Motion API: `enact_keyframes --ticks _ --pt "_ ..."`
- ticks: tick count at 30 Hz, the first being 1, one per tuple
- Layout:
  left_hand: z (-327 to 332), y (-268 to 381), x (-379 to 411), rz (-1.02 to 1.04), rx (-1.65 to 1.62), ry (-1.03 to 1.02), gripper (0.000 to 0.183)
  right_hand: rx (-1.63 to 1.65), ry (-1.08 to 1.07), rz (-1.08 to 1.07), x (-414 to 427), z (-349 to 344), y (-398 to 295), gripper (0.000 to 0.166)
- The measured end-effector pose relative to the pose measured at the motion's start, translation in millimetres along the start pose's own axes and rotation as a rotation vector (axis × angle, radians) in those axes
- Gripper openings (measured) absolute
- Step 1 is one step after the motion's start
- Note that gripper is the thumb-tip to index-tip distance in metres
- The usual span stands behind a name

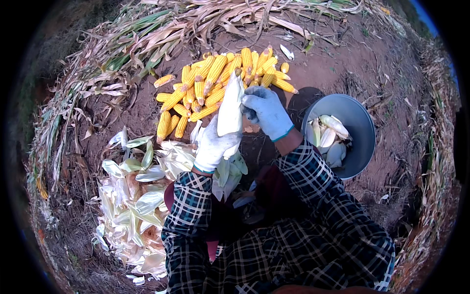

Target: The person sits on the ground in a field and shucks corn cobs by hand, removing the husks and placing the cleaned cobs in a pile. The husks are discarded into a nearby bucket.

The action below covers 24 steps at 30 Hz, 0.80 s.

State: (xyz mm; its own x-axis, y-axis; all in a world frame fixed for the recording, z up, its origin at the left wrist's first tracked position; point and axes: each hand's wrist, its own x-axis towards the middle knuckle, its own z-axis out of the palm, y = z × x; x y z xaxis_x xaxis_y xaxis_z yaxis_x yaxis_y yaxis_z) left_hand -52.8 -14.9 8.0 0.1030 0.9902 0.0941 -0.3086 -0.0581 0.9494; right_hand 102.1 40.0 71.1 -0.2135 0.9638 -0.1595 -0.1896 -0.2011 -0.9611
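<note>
My left hand (216, 145), in a white work glove with a green cuff edge, is closed around the lower part of an ear of corn in pale husk (230, 108). The ear stands roughly upright, its tip away from me. My right hand (265, 110), gloved alike, has its fingers bent at the ear's upper right side; whether they pinch the husk is hard to tell. Just beyond the hands lies a heap of husked yellow corn cobs (214, 73). Loose pale husks (147, 205) are piled at my left, some below my left hand.
A grey bucket (361, 147) with several ears in husk (330, 136) stands on the soil at my right. Dry corn stalks and leaves (154, 40) form a band at the far side and left. A small piece of white husk (287, 52) lies beyond the cobs.
</note>
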Motion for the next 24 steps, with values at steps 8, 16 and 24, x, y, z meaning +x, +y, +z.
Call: enact_keyframes --ticks 8,16,24 --pt "-11.5 -0.3 -4.6 -0.16 -0.45 -0.172 0.063 0.087 -0.119 0.048 -1.8 -1.6 4.8 0.022" --pt "-0.9 3.0 1.9 -0.014 0.14 0.002 0.058 -0.547 0.253 -0.543 2.9 6.7 13.6 0.052" --pt "12.2 17.8 -2.9 0.134 0.892 0.207 0.065 -0.873 0.144 -0.662 1.4 -1.0 1.0 0.032"
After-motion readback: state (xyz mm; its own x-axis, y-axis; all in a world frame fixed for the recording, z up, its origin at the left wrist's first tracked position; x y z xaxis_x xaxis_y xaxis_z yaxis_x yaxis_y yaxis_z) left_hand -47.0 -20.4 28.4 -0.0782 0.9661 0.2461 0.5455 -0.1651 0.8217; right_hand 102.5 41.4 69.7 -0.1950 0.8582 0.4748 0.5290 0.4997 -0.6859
